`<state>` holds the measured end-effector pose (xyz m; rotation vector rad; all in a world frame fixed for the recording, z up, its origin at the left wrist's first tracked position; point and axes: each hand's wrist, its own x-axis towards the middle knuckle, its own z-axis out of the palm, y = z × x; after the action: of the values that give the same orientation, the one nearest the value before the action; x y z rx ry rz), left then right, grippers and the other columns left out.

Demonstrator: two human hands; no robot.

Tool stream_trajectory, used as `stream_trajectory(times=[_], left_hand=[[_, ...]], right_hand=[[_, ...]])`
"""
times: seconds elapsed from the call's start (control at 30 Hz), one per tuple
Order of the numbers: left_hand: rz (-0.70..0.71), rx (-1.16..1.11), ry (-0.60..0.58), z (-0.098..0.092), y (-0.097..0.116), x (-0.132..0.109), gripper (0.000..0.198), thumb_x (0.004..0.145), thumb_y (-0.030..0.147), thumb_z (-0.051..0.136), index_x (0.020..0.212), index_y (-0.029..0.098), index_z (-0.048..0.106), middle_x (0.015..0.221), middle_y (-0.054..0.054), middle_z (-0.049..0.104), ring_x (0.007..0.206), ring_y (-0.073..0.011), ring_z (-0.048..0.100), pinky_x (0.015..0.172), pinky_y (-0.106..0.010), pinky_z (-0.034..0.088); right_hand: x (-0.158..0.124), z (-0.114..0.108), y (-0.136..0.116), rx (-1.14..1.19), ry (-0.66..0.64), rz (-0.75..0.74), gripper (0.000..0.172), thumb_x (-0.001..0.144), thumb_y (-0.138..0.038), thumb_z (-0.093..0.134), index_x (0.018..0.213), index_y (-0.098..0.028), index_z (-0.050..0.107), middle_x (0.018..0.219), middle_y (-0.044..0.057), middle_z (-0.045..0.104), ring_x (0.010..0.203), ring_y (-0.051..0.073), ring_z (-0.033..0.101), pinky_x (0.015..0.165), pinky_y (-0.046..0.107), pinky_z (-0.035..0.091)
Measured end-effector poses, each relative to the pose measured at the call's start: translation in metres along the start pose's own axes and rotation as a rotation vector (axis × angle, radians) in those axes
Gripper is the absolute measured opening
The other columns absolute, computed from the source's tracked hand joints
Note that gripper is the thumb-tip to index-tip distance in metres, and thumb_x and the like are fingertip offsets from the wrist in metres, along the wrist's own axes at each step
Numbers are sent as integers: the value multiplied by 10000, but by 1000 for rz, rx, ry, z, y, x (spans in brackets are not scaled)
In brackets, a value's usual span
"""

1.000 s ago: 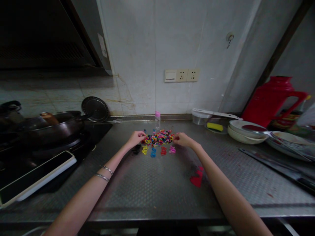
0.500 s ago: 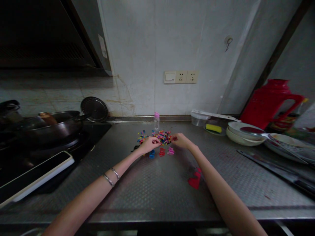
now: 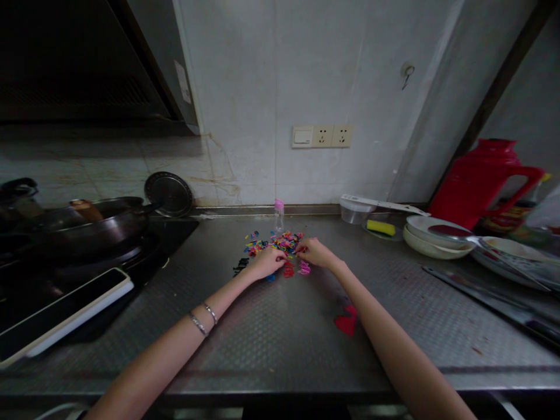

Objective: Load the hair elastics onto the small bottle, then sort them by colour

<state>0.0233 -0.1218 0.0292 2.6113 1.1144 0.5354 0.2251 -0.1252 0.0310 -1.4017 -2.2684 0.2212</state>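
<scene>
A pile of small multicoloured rubber bands lies on the metal counter. My left hand is at its near left edge, thumb and finger pinched; what they hold is too small to make out. At the pile's right edge, my right hand is also closed in a pinch, its tips over the bands and any held piece unclear. In front lie sorted groups: black bands, blue bands partly covered by my left hand, red bands and pink bands. Behind the pile stands a small clear bottle with a pink cap.
A red heart-shaped piece lies beside my right forearm. To the left are a stove with a pan and a white-edged black device. Rightward sit a yellow sponge, bowls, a knife and a red thermos.
My right hand has shifted left and slightly down, toward the left hand. My left hand has moved a little down, covering more of the blue bands and uncovering the black ones.
</scene>
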Motion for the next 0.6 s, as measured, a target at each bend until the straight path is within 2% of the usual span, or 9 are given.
stream_trajectory(times=[0.2,0.33,0.47,0.6], left_hand=[[26,-28,-8,4,1,4,237,759,227,491,871,181,694,737,-39,673,600,-128,540,568,-215,340],[43,-123,-5,4,-5,7,235,741,216,514,881,157,693,668,-27,651,558,-110,503,552,-208,328],[27,-294,89,-1,-14,6,246,737,271,538,860,117,686,591,-9,594,525,-90,450,507,-194,299],[-40,-401,184,-15,-31,2,296,749,339,523,815,96,680,538,2,552,474,-73,396,459,-186,266]], right_hand=[[2,7,-1,8,-17,-30,190,703,-172,517,782,-163,689,784,43,686,699,132,593,654,196,411],[3,9,-5,0,-26,-75,193,712,-163,506,767,-160,691,752,42,684,671,125,584,651,197,407],[4,11,-9,-16,-22,-62,178,717,-177,523,766,-167,694,744,42,681,676,128,581,656,204,405],[5,14,-10,-34,-40,-6,168,723,-174,524,746,-168,690,715,42,676,665,129,585,645,202,409]])
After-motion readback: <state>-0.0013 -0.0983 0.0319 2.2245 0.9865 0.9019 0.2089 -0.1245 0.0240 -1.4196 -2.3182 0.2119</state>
